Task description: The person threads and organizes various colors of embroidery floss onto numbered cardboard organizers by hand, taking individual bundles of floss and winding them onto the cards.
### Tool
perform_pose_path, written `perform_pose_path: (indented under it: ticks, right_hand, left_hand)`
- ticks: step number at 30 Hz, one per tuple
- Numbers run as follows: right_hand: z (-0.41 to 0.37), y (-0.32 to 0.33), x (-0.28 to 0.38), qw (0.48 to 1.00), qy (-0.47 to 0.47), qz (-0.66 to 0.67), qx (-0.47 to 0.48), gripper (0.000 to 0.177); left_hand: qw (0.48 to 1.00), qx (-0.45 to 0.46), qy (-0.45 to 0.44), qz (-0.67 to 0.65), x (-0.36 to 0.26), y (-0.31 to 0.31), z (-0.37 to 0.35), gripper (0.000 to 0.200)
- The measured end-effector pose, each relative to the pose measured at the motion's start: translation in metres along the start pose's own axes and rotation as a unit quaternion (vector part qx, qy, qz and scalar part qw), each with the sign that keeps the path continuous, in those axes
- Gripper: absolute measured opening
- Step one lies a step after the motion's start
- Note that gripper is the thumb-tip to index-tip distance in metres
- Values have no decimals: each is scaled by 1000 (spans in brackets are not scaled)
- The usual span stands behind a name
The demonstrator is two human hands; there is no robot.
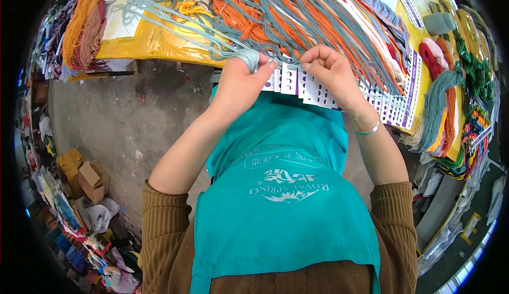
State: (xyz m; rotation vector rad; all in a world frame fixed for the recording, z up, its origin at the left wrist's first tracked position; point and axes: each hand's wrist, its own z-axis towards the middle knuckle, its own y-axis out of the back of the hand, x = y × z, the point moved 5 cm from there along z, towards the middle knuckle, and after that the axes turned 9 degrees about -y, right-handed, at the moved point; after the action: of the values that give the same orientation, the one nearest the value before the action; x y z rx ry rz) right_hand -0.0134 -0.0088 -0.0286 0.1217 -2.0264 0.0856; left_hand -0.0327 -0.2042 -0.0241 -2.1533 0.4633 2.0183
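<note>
At the front edge of the yellow-covered table, my left hand [241,82] is closed round a loop of pale blue-green thread [248,58], thumb against the fingers. Just to the right, my right hand [331,74] pinches a thin strand with thumb and forefinger, close to the punched white cards [289,79]. The cards have rows of holes and hang over the table edge under both hands. Long orange threads [233,13] and grey-blue threads [281,16] lie across the table beyond my hands.
Orange and brown skeins [85,24] lie at the table's far left. On the right are a grey-green spool [439,23], a teal skein [439,103] and multicoloured bundles [476,127]. Cardboard boxes [93,181] stand on the floor at left.
</note>
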Motion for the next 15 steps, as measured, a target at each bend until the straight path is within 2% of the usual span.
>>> perform_pose_path:
  ticks: [2, 5, 8, 11, 14, 15]
  right_hand:
    - [1, -2, -1, 1000, 7, -13, -2, 10]
    - [1, -8, -2, 997, 61, -50, -17, 18]
    - [-12, -15, 5, 982, 11, -189, -20, 37]
    - [-22, -22, 17, 927, 57, -371, -23, 56]
    - [-27, -31, 20, 871, 222, -434, -56, 65]
    - [-28, -32, 20, 867, 240, -431, -75, 62]
  left_hand:
    - [984, 32, -85, 155, -6, 2, 2, 20]
    - [959, 59, -78, 266, -15, -1, 3, 21]
    - [970, 57, -54, 231, -9, -1, 5, 20]
    - [973, 89, -33, 213, -4, -4, 4, 20]
    - [991, 99, -5, 93, 0, -9, 5, 19]
    - [994, 95, 11, 60, 0, -11, 5, 18]
